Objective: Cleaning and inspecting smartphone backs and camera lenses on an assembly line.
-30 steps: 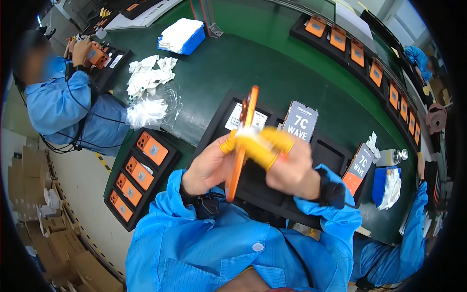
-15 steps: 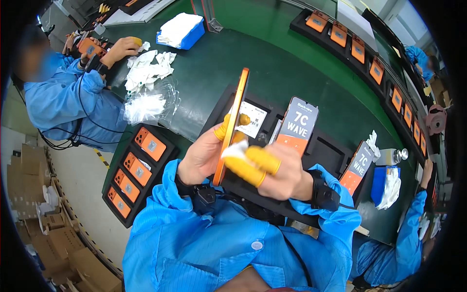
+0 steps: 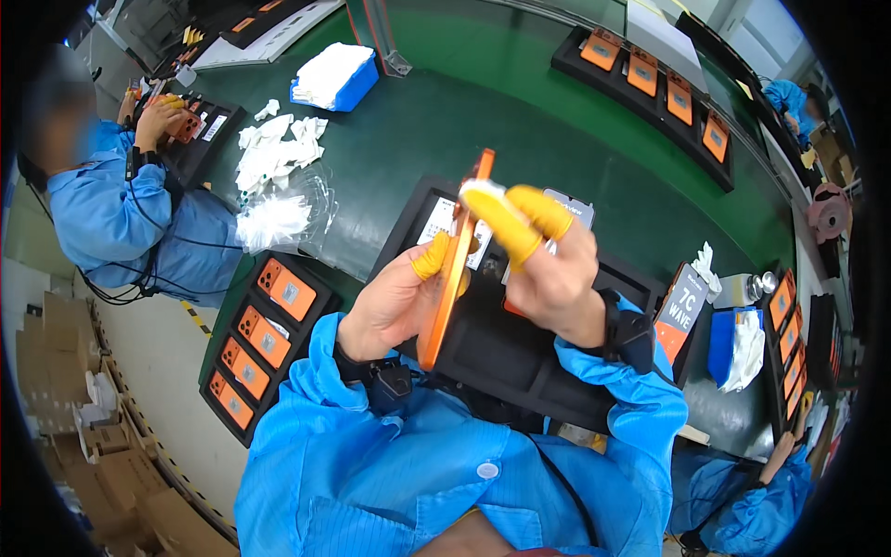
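My left hand [image 3: 385, 306] grips an orange phone [image 3: 442, 311] by its sides, holding it upright and nearly edge-on. A yellow finger cot covers its thumb. My right hand [image 3: 561, 278], also in yellow finger cots, pinches a small white cloth [image 3: 481, 189] over its fingertips, against or very near the phone's upper end; contact cannot be made out. Below lies a black foam tray [image 3: 501, 348] with a white label card [image 3: 436, 227]. A grey-and-orange boxlike panel [image 3: 577, 209] is partly hidden behind my right hand.
At left sits a black tray of orange phones [image 3: 320, 302]. White cloths [image 3: 278, 153], clear film [image 3: 278, 221] and a blue cloth box [image 3: 357, 85] lie beyond. At right are another panel [image 3: 682, 306], a blue box [image 3: 722, 348] and more phone trays [image 3: 650, 111]. Co-workers [image 3: 130, 218] sit either side.
My right hand and cloth have moved up to the phone's upper end. The left co-worker's hand has drawn back from the cloths to a phone. At right, a phone tray has shifted nearer.
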The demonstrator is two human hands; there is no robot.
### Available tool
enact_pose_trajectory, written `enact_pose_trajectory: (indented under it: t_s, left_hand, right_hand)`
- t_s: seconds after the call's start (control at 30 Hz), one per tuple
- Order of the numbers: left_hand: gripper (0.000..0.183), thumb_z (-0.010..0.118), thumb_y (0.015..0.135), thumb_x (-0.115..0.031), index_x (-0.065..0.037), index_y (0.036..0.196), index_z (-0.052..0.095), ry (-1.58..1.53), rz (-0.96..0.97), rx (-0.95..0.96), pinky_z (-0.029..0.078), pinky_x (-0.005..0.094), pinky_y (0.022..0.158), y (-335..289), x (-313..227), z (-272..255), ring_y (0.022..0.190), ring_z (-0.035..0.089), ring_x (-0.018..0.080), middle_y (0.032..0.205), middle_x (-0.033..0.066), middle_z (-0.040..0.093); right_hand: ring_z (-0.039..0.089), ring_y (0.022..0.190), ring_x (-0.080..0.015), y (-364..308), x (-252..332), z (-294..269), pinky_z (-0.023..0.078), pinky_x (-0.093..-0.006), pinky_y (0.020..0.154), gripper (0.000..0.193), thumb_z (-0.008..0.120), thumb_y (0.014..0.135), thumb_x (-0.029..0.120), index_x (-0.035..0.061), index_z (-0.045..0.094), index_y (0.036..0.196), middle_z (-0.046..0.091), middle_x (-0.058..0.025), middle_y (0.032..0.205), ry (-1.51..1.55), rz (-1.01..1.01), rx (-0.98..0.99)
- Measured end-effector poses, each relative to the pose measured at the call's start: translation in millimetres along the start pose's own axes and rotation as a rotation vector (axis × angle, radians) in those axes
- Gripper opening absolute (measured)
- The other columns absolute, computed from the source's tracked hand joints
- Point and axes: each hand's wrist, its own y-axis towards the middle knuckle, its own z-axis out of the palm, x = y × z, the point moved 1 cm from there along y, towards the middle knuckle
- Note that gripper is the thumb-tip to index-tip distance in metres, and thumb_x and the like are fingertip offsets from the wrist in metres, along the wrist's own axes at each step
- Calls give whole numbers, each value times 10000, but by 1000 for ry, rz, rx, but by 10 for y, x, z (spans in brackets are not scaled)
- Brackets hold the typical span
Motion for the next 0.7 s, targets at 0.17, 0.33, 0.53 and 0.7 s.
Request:
enact_pose_trajectory:
  t_s: [0.17, 0.33, 0.53, 0.7]
  left_hand:
    - [275, 505, 965, -257, -44, 1121, 581, -35, -114, -13, 466, 284, 741, 116, 36, -174, 821, 577, 155, 935, 59, 619]
    - [244, 415, 996, -205, -67, 1133, 563, -365, -169, 208, 535, 363, 821, 67, -61, -221, 918, 641, 215, 977, 81, 635]
    - [292, 366, 1012, -246, -134, 1235, 517, -166, -129, -171, 462, 326, 740, 18, -20, 155, 920, 599, 147, 1104, 7, 617]
    - [293, 377, 995, -221, -59, 1137, 576, -336, -120, 25, 415, 350, 709, -12, 5, 241, 713, 503, 165, 997, 73, 588]
  right_hand:
    - [620, 710, -242, -50, 96, -14, 504, -327, 593, 470, 610, 591, -23, 15, 673, 1055, 648, -147, 1004, 28, 98, 81]
    - [539, 648, -160, -124, 467, -82, 379, -267, 482, 430, 638, 556, 110, 23, 694, 973, 647, -106, 970, 217, -177, 230]
    - [488, 560, -176, -16, 116, -55, 345, -287, 455, 591, 552, 435, 156, 25, 704, 992, 636, -108, 901, -39, -163, -9]
    - [509, 552, -213, 43, -12, -67, 379, -307, 456, 620, 601, 427, 59, -4, 691, 1036, 623, -121, 903, -177, -111, -129]
